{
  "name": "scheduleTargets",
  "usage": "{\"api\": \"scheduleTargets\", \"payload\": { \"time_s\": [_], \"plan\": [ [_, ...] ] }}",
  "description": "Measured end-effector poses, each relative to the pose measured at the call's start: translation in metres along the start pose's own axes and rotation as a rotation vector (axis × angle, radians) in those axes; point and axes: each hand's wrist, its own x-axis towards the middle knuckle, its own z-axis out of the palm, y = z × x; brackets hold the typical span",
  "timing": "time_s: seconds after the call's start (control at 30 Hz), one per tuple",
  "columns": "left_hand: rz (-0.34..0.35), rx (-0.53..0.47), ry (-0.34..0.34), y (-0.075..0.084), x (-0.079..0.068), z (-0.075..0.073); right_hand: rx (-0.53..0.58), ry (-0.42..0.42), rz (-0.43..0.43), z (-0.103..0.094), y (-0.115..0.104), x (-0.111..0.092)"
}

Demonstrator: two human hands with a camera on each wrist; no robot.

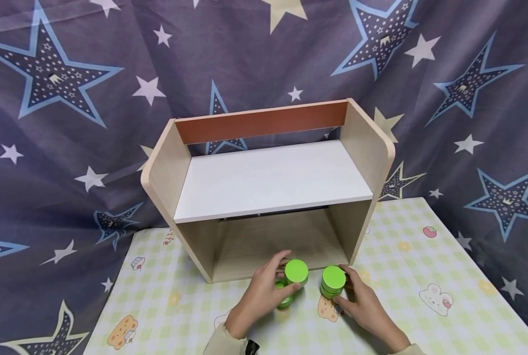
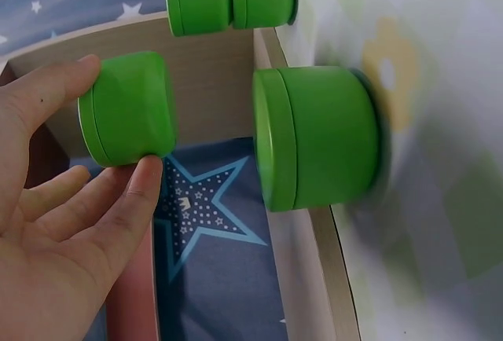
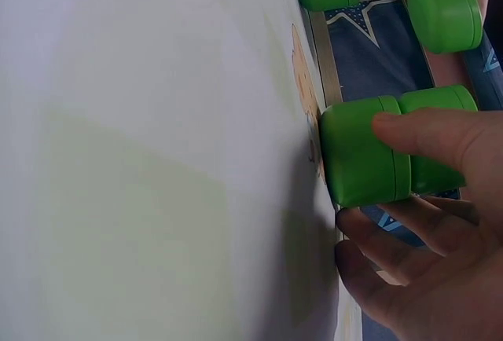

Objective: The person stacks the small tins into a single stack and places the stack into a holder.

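My left hand [image 1: 261, 292] pinches a round green lidded jar [image 1: 297, 271] between thumb and fingers. That jar is held in the air, apart from a second green jar [image 2: 326, 137] that stands on the table below it. To the right, two more green jars are stacked, the upper jar [image 1: 334, 277] on the lower jar [image 3: 357, 156]. My right hand [image 1: 367, 304] grips this stack from the right, its thumb on the lower jar near the seam and its fingers around the other side. The lower jar rests on the tablecloth.
A wooden two-level shelf unit stands behind the jars, with a white upper board [image 1: 272, 177], a reddish back rail [image 1: 264, 122] and a wooden base [image 1: 272, 241]. A checked tablecloth [image 1: 166, 296] covers the table. Behind hangs a dark star-patterned curtain [image 1: 246, 54].
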Motion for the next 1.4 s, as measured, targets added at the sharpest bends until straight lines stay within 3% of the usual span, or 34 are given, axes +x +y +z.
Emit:
{"api": "scheduleTargets", "payload": {
  "time_s": [1.4],
  "plan": [
    [0.022, 0.007, -0.077, 0.019, 0.025, 0.025, -0.01, 0.007, -0.032, 0.0, 0.002, -0.001]
  ]
}}
